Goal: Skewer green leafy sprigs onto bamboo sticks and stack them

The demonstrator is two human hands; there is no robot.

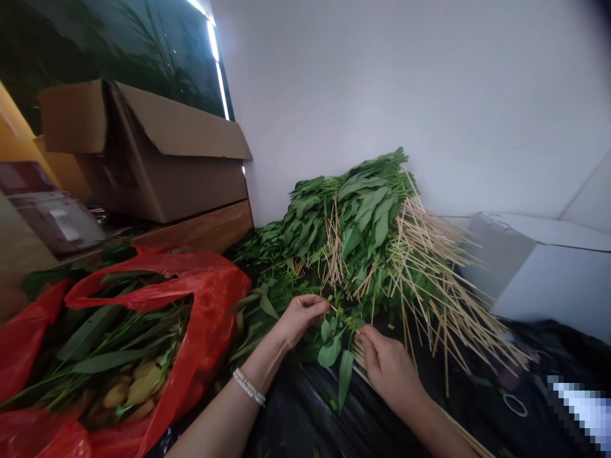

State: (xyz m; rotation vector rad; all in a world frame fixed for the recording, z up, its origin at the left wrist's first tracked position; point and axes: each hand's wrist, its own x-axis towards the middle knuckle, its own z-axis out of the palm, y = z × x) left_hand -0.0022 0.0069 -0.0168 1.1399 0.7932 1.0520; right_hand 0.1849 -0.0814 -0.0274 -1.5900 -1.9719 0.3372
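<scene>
Black sheeting (pixel 298 407) lies free past the edge of the red bag (pixel 222 289), both hands (pixel 296 318) (pixel 389 362) pinching a leafy sprig (pixel 329 352).

leafy sprig (pixel 330 352) between both hands (pixel 386 364)

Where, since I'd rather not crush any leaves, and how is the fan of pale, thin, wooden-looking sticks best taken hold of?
Probably at mid-length, gathering several of the pale, thin, wooden-looking sticks from the front right. They jut that way, mostly bare, out of the green leafy pile, and their near ends splay, so holding midway should bundle them better.
</scene>
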